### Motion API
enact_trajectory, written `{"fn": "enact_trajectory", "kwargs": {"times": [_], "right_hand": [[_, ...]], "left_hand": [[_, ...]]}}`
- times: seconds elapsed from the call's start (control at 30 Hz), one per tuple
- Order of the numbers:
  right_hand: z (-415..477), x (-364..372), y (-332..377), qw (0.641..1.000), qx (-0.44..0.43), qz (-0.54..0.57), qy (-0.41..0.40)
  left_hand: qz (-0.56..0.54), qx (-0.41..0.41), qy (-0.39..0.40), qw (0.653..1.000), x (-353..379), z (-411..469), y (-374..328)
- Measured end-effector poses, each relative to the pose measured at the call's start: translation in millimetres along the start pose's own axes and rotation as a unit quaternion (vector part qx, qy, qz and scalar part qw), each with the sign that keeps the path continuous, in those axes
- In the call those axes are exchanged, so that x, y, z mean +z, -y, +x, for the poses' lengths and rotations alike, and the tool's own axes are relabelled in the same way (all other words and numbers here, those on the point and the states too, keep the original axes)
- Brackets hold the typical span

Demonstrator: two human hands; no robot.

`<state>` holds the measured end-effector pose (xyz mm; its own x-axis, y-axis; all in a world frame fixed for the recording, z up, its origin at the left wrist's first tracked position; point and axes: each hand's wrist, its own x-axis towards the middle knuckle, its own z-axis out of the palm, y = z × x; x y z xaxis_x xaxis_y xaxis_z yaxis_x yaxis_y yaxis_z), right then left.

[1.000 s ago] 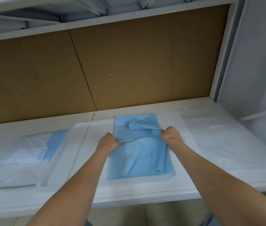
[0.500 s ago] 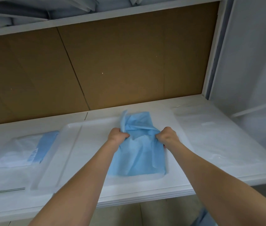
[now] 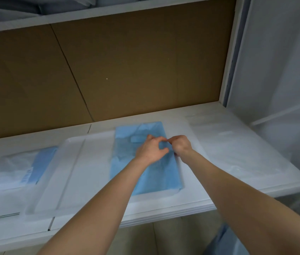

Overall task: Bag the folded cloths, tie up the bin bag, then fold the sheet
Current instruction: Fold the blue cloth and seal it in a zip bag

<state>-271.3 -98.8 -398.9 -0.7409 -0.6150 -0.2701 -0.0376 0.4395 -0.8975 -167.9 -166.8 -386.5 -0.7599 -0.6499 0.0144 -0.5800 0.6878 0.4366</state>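
Note:
A blue cloth (image 3: 156, 177) lies lengthwise in the right part of a white tray (image 3: 71, 172) on the white shelf. Both hands are together at its upper right. My left hand (image 3: 150, 150) lies on the cloth with forefinger and thumb curled toward each other around a bit of the fabric. My right hand (image 3: 181, 146) is closed in a fist and pinches the cloth's right edge. The fingertips of the two hands nearly touch. A small fold (image 3: 136, 139) sits just left of my left hand.
A clear plastic bag (image 3: 14, 168) with a blue cloth and white content lies left of the tray. Clear plastic sheeting (image 3: 237, 153) covers the shelf's right end. A brown back panel (image 3: 127, 70) rises behind. Blue fabric (image 3: 222, 242) shows below the shelf.
The cloth was bunched and lifted between both hands half a second ago; it lies flat in the tray now. My left hand has crossed right to meet my right hand.

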Motion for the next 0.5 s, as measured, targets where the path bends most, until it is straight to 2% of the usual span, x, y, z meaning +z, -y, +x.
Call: {"fn": "enact_trajectory", "kwargs": {"times": [0.13,0.3,0.4,0.5], "right_hand": [[-1.6,-5.7,-12.2,0.999,0.049,-0.006,-0.018],[-8.4,-5.9,-13.7,0.996,0.07,-0.056,-0.015],[-8.5,-3.2,-12.8,0.996,0.087,-0.033,-0.012],[-8.2,-1.5,-11.6,0.992,0.117,0.054,0.001]], "left_hand": [[0.045,-0.019,0.038,0.998,10.4,-1.4,7.3],[0.096,-0.043,0.009,0.994,9.9,-7.3,13.7],[0.055,-0.063,0.011,0.996,5.1,-7.4,12.2],[0.0,-0.076,0.014,0.997,0.7,-6.7,3.5]]}}
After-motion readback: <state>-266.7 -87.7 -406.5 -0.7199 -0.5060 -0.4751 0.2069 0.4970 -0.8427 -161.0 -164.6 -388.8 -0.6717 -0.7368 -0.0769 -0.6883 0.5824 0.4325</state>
